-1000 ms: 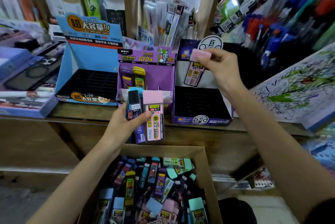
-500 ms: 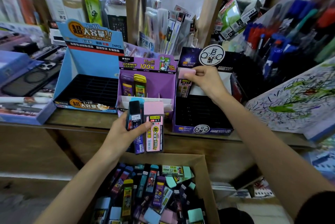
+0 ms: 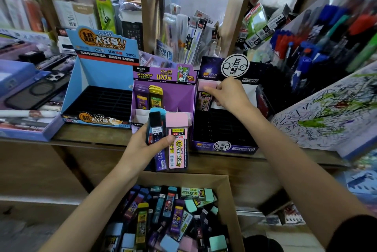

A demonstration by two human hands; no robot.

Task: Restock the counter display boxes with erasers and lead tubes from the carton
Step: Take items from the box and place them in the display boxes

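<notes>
Since 1.0 s ago: right hand (image 3: pixel 228 96) has dropped from above the dark display box (image 3: pixel 224 146) down into its back left corner, taking the pink-capped lead tube (image 3: pixel 205 98) with it. Left hand (image 3: pixel 140 145) has kept its place and its load.

Right hand: fingertips pinch the tube at its pink cap, and the tube stands nearly upright against the box's left wall. Its lower end is probably in a rear slot, but the dark interior hides whether it is seated.

Left hand: held over the counter's (image 3: pixel 91 133) front edge, thumb across the front, gripping two tubes side by side and upright: a blue-capped tube (image 3: pixel 155 129) and a pink-labelled tube (image 3: pixel 177 145) (label reads 2B 0.7).

Three display boxes stand in a row along the counter's front edge. The blue display box (image 3: pixel 98 80) is at the left, with a black slotted tray. The purple display box (image 3: pixel 175 96) is in the middle, with a purple tube (image 3: pixel 141 96) and a yellow tube (image 3: pixel 156 96) upright at its back left. The dark box is at the right.

The carton (image 3: pixel 230 200) sits open below the counter's front edge, holding a loose heap of tubes and erasers (image 3: pixel 169 217).
</notes>
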